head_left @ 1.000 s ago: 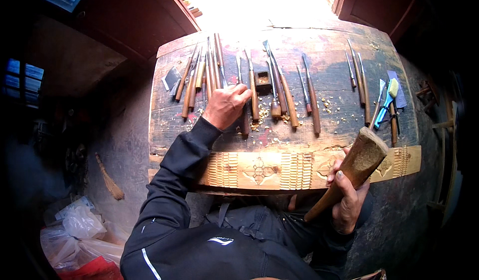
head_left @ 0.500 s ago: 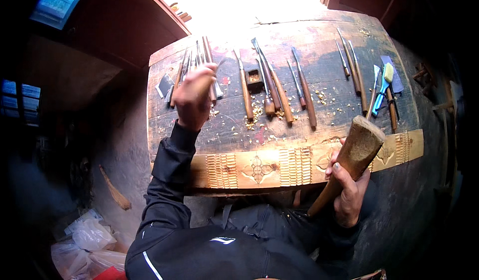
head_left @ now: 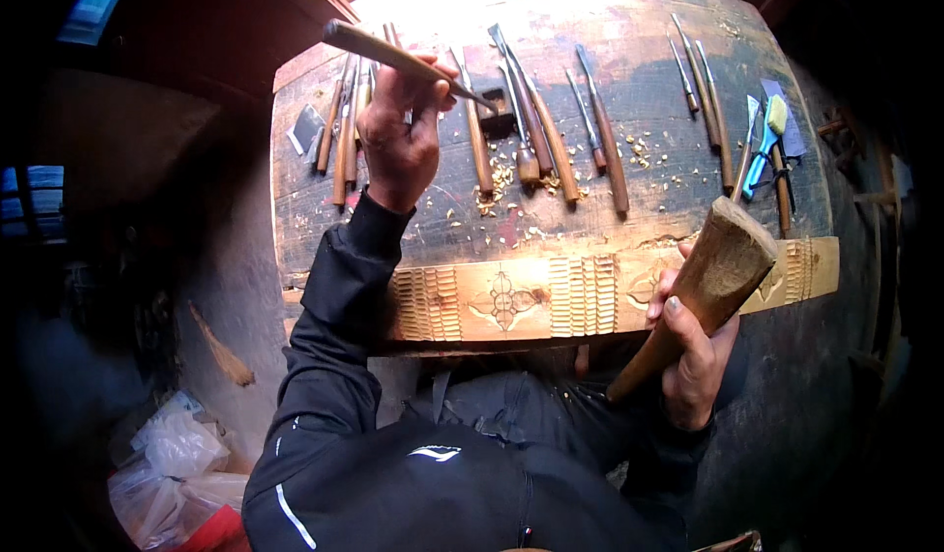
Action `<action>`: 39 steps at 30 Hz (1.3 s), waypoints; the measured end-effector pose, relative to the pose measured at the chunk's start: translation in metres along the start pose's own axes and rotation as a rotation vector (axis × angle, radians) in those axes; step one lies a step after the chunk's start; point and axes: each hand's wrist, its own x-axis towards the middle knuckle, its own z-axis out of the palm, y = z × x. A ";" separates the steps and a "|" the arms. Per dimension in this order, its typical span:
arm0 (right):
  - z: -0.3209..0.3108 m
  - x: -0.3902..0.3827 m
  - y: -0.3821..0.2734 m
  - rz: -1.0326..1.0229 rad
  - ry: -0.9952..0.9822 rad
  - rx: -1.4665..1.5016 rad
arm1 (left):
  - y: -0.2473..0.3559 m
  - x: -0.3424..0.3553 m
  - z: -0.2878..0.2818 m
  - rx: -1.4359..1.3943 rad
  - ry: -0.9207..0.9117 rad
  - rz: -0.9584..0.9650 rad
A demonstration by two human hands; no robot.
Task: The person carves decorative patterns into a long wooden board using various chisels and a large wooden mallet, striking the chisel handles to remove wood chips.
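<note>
My left hand (head_left: 399, 139) holds a wooden-handled chisel (head_left: 376, 49) raised over the workbench, its handle pointing up-left and its tip near a small dark square block (head_left: 499, 108). My right hand (head_left: 696, 360) grips a thick wooden mallet (head_left: 726, 269) over the right part of a pale board (head_left: 501, 301) along the bench's front edge. The board carries rows of gouged cuts and floral outlines. Several other chisels (head_left: 610, 159) lie in loose groups on the bench, with wood shavings (head_left: 639, 154) scattered among them.
The worn wooden bench (head_left: 442, 223) spans the middle. At its right lie a blue brush (head_left: 759, 169) and a purple sheet (head_left: 792, 129). At lower left on the floor are a straw broom (head_left: 226, 355) and plastic bags (head_left: 172, 454). Dark red panels (head_left: 226, 21) stand beyond the bench.
My left hand has lifted a chisel from among the tools and moved up and leftward, turning it diagonal. The view has shifted slightly. My right hand still grips the mallet.
</note>
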 end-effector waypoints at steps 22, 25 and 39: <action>0.004 0.001 0.009 -0.036 0.028 0.008 | 0.021 -0.025 -0.013 -0.386 0.200 -0.021; 0.005 0.003 0.009 -0.032 0.000 0.004 | 0.056 -0.074 -0.029 -0.170 0.181 -0.031; 0.007 0.006 0.019 -0.068 0.005 -0.118 | 0.098 -0.157 -0.030 -0.187 0.013 -0.510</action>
